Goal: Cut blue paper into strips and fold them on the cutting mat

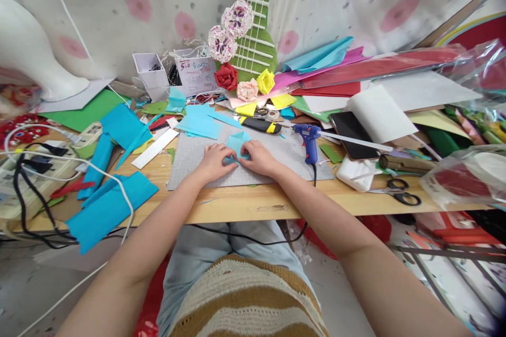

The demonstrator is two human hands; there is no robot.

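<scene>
One pale-blue sheet (238, 139) lies between left hand (215, 162) and right hand (259, 158), seemingly pinched.

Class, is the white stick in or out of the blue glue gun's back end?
In, it appears: the white stick runs back from the blue glue gun with no gap showing.

Matt light-blue paper (238, 140), smooth wooden tabletop (225, 211) (1 rough patch (272, 208)), plastic glue gun (311, 151), glossy phone (348, 123), knitted top (245, 295)
</scene>
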